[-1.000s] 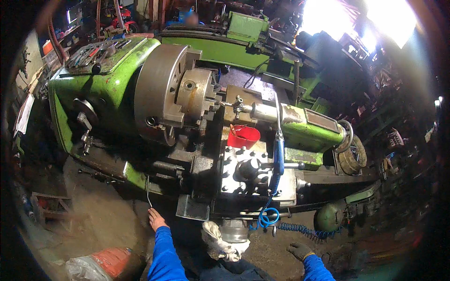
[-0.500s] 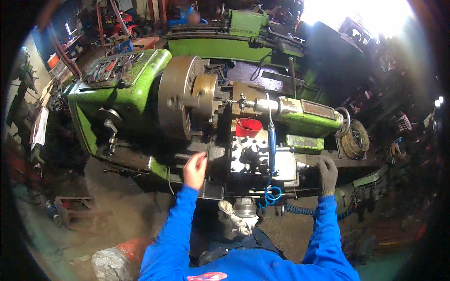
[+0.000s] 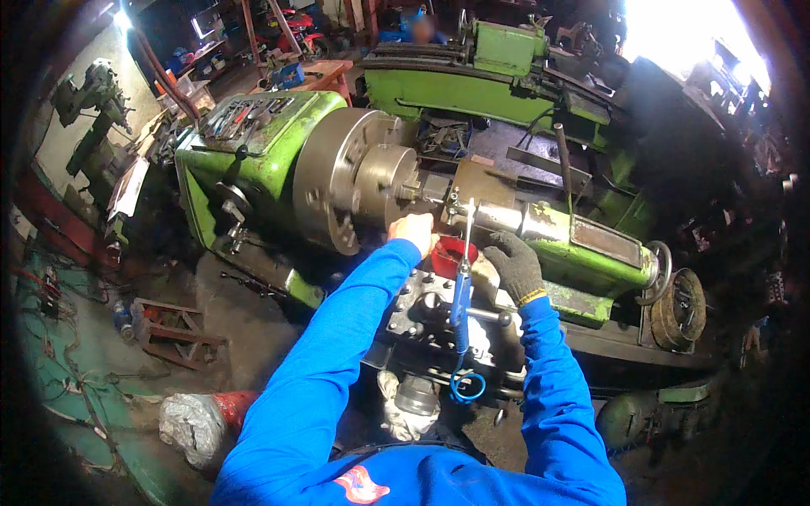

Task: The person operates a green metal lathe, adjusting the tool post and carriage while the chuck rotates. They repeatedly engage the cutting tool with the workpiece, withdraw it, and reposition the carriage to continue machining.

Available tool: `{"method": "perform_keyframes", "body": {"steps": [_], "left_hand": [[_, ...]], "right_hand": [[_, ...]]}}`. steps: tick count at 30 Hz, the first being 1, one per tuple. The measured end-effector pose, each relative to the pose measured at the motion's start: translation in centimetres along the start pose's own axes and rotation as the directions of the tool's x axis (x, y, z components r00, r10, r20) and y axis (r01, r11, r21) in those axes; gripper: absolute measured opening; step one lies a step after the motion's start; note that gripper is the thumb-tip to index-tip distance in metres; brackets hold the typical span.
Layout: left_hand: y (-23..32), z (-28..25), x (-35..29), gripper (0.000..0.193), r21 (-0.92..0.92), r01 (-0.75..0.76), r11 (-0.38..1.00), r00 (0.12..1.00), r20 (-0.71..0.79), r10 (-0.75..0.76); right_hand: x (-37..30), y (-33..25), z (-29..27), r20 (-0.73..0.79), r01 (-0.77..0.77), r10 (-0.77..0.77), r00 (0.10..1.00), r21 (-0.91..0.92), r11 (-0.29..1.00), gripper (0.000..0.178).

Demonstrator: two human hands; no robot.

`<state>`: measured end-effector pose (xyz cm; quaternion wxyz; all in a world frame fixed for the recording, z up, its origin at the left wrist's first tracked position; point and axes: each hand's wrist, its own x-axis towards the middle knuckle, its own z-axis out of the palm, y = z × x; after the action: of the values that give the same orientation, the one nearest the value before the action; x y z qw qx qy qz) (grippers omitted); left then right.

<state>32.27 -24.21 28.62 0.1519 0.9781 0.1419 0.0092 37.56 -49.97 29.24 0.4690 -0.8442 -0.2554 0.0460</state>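
Note:
My bare left hand (image 3: 412,233) is closed beside the lathe's chuck (image 3: 384,179), near the turning end. Its fingertips are turned away, so anything inside them is hidden. My right hand (image 3: 518,268), in a dark knitted glove, is in front of the tailstock (image 3: 582,240) with its fingers curled in; I cannot make out what they hold. Between my hands a red cup (image 3: 447,255) sits on the carriage. A blue air blow gun (image 3: 461,304) stands upright there, its thin nozzle pointing up. A slim metal shaft (image 3: 430,196) runs between the chuck and the tailstock.
Hand tools lie on the green headstock (image 3: 253,118). A second green lathe (image 3: 481,93) stands behind. Below the carriage hang a pale rag (image 3: 390,396) and a coiled blue hose (image 3: 467,387). The chuck's surface is blurred, as if spinning.
Both hands have moved from the front of the carriage up and inward, toward the shaft. The left has gone right and away from me, the right leftward. The view has shifted too.

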Motion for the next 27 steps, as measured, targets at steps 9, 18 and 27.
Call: {"method": "perform_keyframes", "body": {"steps": [9,18,27], "left_hand": [[2.6,1.7,1.2,0.022,-0.135,-0.018,0.991,0.992,0.120,0.035],[-0.9,5.9,2.7,0.014,-0.712,0.086,0.697,0.945,0.279,0.169],[0.0,2.4,-0.8,0.026,-0.432,0.179,0.884,0.984,0.073,-0.164]], "right_hand": [[2.3,0.1,1.1,0.188,0.111,-0.074,0.979,-0.195,0.975,0.043],[3.8,-2.3,2.2,0.353,0.193,-0.046,0.934,-0.395,0.898,0.031],[5.2,-0.4,3.8,0.390,0.372,-0.152,0.908,-0.585,0.721,0.021]]}}
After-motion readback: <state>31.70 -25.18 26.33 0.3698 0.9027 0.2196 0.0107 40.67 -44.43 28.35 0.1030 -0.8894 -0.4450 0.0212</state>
